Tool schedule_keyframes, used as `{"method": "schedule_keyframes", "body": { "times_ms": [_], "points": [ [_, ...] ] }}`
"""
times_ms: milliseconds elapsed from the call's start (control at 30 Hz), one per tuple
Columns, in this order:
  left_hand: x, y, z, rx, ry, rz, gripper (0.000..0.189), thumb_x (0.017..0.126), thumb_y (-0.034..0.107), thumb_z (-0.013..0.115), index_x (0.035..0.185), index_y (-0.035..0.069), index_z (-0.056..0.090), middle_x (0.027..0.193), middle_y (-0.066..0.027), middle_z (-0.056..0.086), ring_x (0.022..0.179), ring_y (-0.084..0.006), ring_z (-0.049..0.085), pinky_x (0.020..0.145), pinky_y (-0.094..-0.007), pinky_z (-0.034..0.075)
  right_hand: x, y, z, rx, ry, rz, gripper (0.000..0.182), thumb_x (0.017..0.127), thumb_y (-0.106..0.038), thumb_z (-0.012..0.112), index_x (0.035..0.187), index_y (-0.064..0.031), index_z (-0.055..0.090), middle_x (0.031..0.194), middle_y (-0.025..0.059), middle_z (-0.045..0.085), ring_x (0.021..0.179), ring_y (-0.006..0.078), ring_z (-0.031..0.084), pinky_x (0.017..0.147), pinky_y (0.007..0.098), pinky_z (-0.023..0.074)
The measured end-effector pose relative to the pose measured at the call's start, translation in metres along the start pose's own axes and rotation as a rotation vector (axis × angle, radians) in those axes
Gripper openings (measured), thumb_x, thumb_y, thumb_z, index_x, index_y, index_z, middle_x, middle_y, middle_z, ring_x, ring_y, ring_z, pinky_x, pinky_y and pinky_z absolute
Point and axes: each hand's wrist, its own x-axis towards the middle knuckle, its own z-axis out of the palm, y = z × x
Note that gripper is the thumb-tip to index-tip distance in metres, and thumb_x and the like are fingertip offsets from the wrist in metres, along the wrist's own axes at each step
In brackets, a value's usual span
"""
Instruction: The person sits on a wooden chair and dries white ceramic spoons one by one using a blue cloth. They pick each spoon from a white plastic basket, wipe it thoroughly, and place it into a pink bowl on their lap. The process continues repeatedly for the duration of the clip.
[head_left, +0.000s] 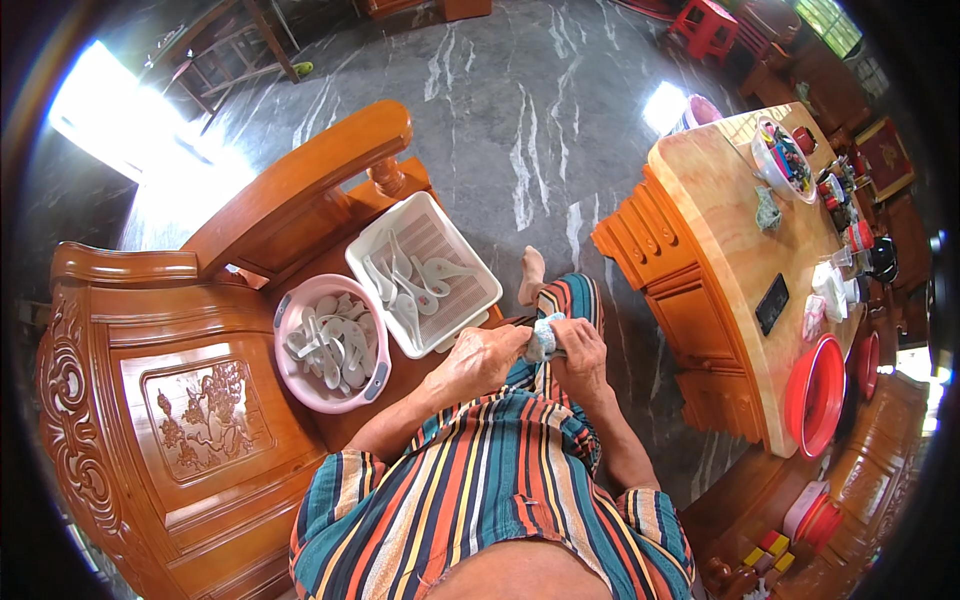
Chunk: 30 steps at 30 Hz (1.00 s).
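My left hand (480, 356) and my right hand (581, 356) meet above my lap, both gripping a bunched light blue and white cloth (545, 337). Whether the cloth wraps something between my fingers cannot be seen. Left of my hands, a white plastic basket (480, 274) with a slatted bottom holds several white ceramic spoons (409, 311), spread loosely. Beside it, a pink plastic basin (283, 360) holds a heap of more white spoons (337, 341). Both containers rest on the seat of a carved wooden bench (300, 397).
The bench's wooden armrest (315, 180) rises beyond the containers. At the right, a stone-topped table (720, 225) carries a phone (772, 304), a red basin (814, 397), a crumpled green cloth (767, 210) and a bowl of small items (784, 159). A bare foot (532, 274) is on the dark marble floor (480, 150).
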Motion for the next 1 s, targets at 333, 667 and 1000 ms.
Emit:
{"method": "schedule_keyframes", "body": {
  "times_ms": [333, 667, 1000],
  "points": [
    [0.008, 0.003, 0.003, -0.168, 0.114, -0.075, 0.017, 0.088, 0.007, 0.060, 0.103, -0.001, 0.062, 0.089, -0.0170, 0.066, 0.078, -0.0322, 0.066, 0.066, -0.0354, 0.052, -0.007, -0.013, 0.013, 0.404, 0.263, 0.452, 0.027, 0.080, 0.002, 0.061, 0.106, -0.0011, 0.056, 0.085, 0.0095, 0.062, 0.074, 0.0156, 0.061, 0.066, 0.0271, 0.0473],
    [-0.013, -0.015, 0.097, -0.018, 0.135, -0.035, 0.066, 0.086, 0.021, 0.064, 0.132, -0.009, 0.026, 0.066, -0.0196, 0.059, 0.052, -0.0353, 0.059, 0.044, -0.0428, 0.045, -0.008, 0.007, 0.043, 1.230, 0.664, 0.658, 0.023, 0.098, -0.012, 0.048, 0.118, -0.0015, 0.055, 0.098, 0.0016, 0.063, 0.081, 0.0093, 0.060, 0.072, 0.0237, 0.0504],
    [-0.008, -0.029, 0.078, 0.247, 0.125, 0.214, 0.081, 0.083, 0.026, 0.069, 0.125, -0.023, 0.021, 0.085, -0.0278, 0.059, 0.072, -0.0383, 0.063, 0.063, -0.0429, 0.051, 0.004, -0.006, 0.033, 1.518, 0.360, 0.875, 0.018, 0.095, -0.012, 0.053, 0.109, -0.0031, 0.059, 0.097, 0.0027, 0.065, 0.082, 0.0115, 0.064, 0.072, 0.0243, 0.0542]
  ]
}}
